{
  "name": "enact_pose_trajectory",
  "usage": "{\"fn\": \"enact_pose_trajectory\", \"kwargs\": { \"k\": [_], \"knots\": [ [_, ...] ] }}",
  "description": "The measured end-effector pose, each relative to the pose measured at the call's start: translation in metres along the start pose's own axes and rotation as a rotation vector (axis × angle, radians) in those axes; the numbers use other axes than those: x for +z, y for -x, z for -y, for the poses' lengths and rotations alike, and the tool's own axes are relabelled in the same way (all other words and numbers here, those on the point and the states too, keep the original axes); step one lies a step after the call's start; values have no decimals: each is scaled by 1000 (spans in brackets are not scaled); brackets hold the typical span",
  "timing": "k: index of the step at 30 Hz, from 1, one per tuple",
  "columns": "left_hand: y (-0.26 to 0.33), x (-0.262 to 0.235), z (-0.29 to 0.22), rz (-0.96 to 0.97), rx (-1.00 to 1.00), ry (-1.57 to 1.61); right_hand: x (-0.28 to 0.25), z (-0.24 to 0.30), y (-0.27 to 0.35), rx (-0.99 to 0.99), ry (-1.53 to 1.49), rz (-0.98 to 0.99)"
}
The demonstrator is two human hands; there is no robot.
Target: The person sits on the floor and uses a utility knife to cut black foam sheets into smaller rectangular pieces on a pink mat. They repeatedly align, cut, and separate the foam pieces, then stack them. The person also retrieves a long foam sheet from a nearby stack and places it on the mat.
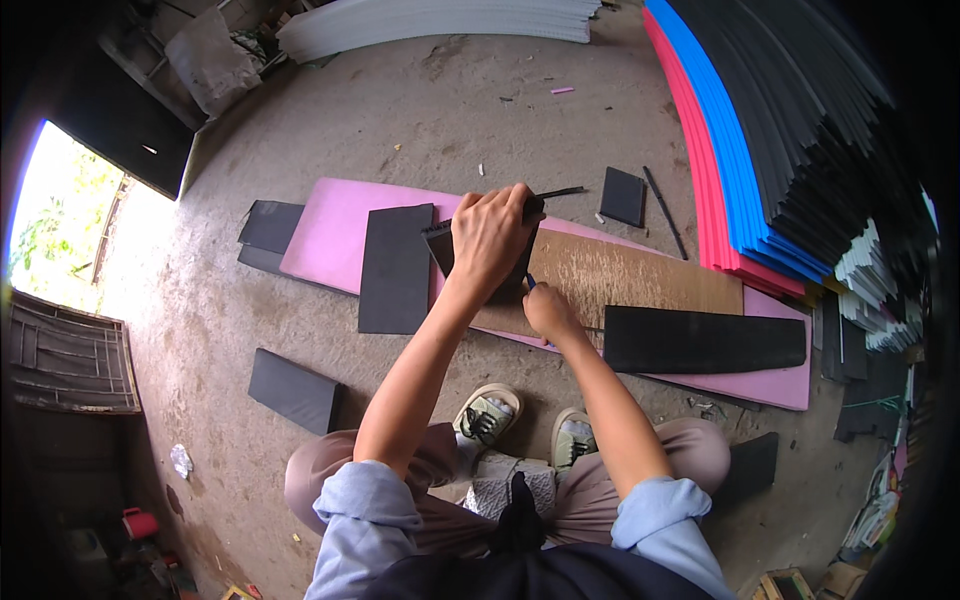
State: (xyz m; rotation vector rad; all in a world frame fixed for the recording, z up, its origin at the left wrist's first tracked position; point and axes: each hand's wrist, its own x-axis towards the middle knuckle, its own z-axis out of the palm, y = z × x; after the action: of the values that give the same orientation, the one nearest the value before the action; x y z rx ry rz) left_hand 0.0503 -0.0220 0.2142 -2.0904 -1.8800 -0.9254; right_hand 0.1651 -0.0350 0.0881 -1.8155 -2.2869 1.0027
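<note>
My left hand (488,232) is closed over the top of a black foam block (510,283), tilted up over the work surface. A thin black strip (560,192) sticks out to the right beside its knuckles. Just below the block, my right hand (551,311) is closed on a slim blue tool (531,282); its working end is hidden, so its kind is unclear. Beneath both hands a brown board (650,273) lies on a long pink foam sheet (325,228). A black foam panel (394,272) rests left of the block, and a long black foam piece (705,340) lies to the right.
Stacked foam sheets in red (690,150), blue (720,120) and black (790,110) rise at the right. White sheets (440,25) lie at the back. Loose black foam pieces (293,388) (623,196) and a thin strip (664,212) are scattered on the concrete floor (420,110).
</note>
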Motion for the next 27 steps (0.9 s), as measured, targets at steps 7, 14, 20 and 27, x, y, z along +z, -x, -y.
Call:
{"fn": "enact_pose_trajectory", "kwargs": {
  "k": [7, 14, 20, 27],
  "knots": [
    [-5, 4, 1, 23, -3, -20, 46, -14, -16, 40, 34, -262],
    [-3, 3, 13, 37, 12, -84, 19, -19, -5, 44, -312, 72],
    [-25, -10, 23, 134, -144, -34, -77, -55, -17, 44, -559, 42],
    [-13, -26, 123, -177, -691, 570, -120, -92, -51, -74, 15, -327]
  ]
}}
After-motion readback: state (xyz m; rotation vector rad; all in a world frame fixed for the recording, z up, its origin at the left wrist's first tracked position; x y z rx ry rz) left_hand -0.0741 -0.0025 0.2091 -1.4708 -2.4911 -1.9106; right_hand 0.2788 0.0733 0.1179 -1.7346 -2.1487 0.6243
